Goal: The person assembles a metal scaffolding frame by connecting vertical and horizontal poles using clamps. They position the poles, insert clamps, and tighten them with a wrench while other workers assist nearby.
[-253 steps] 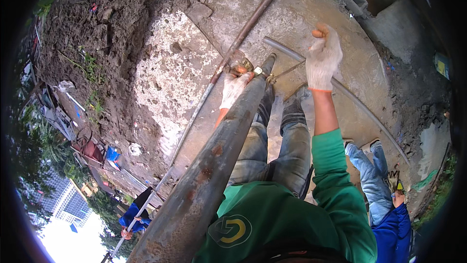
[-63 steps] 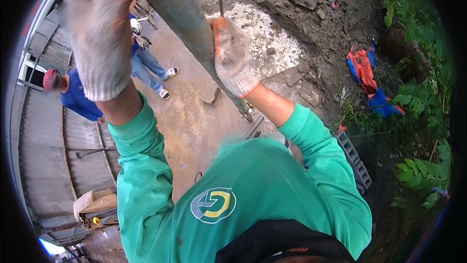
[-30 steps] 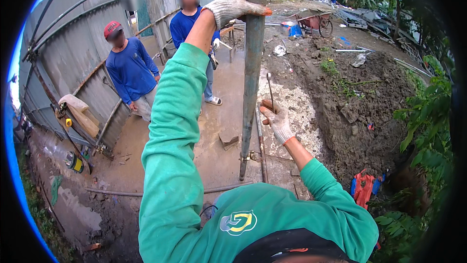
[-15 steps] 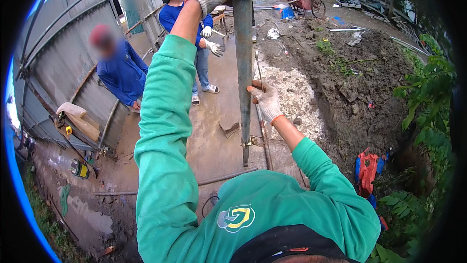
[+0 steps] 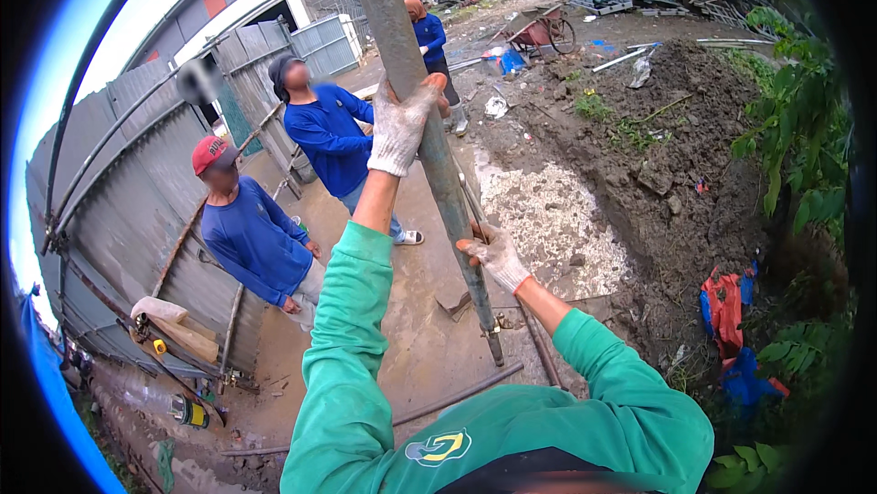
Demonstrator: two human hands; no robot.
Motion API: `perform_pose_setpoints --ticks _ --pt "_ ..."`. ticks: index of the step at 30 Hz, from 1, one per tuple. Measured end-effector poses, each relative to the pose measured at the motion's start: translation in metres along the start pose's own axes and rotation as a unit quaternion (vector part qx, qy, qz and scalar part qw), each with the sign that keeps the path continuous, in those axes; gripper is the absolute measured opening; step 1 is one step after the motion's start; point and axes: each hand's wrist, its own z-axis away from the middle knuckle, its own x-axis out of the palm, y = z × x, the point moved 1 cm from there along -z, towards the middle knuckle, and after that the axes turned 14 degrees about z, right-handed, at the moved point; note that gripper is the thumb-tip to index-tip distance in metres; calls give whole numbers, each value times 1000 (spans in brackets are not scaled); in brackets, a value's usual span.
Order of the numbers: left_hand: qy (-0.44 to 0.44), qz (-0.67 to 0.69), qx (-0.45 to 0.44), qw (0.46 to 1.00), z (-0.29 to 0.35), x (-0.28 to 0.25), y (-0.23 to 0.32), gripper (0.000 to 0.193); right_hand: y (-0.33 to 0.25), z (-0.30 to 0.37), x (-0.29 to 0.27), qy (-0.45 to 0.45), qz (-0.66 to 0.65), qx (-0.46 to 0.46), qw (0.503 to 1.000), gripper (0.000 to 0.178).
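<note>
A long grey metal pipe [image 5: 429,142] stands tilted in front of me, its top running out of the picture. High on the pipe, my left hand [image 5: 399,133], in a white knit glove with an orange thumb tip, is closed round it. Lower down, my right hand [image 5: 498,256], gloved alike, is beside the pipe, fingers bent round a thin metal rod [image 5: 473,200]. The pipe partly hides the rod, so its kind is unclear. Close to the pipe's lower end sits a small metal fitting [image 5: 496,321].
Two people in blue shirts [image 5: 251,233] [image 5: 320,138] stand at left by a corrugated metal fence [image 5: 137,174]; another [image 5: 429,32] is farther back. Loose pipes [image 5: 457,393] lie on the wet concrete. Right are piled soil [image 5: 676,119], a wheelbarrow [image 5: 542,31] and leafy plants [image 5: 804,138].
The pipe's top has swung left in the picture, and my left hand with it, appearing lower. The view has shifted, showing more of the background. Both hands keep their hold.
</note>
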Motion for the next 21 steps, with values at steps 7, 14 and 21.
perform_pose_setpoints --ticks 7,14,21 --pt "2 -156 23 988 6 -9 -1 46 -3 -11 -10 -78 106 -62 989 61" --pt "29 -87 49 995 16 17 2 28 -3 -18 -14 -72 117 -102 985 66" --pt "20 -114 60 992 16 21 9 26 -11 -14 -17 -74 141 -95 983 59"
